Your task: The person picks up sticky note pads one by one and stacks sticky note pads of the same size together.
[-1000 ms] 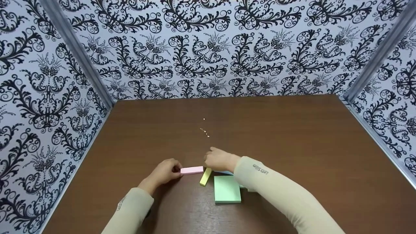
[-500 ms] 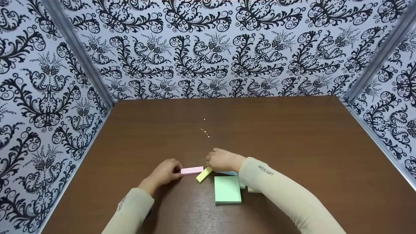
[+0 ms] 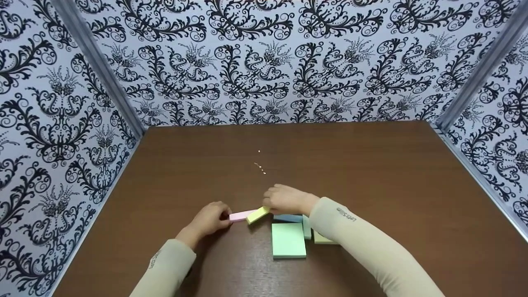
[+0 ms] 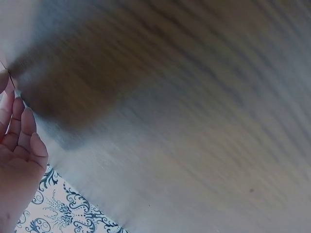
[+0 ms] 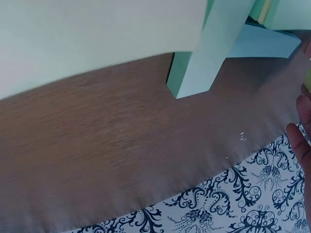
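My left hand (image 3: 210, 216) pinches the left end of a narrow pink sticky-note pad (image 3: 241, 215), which lies lengthwise on the brown table. Between the thumb and fingers of my right hand (image 3: 286, 199) is the upper end of a narrow yellow sticky-note pad (image 3: 258, 215). It slants down to the left, and its lower end overlaps the pink pad in the head view. The left wrist view has my left hand (image 4: 19, 145) at its edge, fingertips together. Only some fingers of my right hand (image 5: 302, 131) show in the right wrist view, beside a sliver of yellow.
A square green sticky-note pad (image 3: 288, 241) lies in front of a blue pad (image 3: 287, 218). To its right are a narrow pale green pad (image 3: 307, 227) and a pale yellow pad (image 3: 324, 238), partly under my right forearm. White specks (image 3: 260, 166) dot the table farther back. Patterned walls (image 3: 264, 82) enclose it.
The yellow pad has swung from steep to shallower, its lower end moving up and left over the pink pad. My right hand has shifted slightly right, exposing more blue pad. My left hand stays put.
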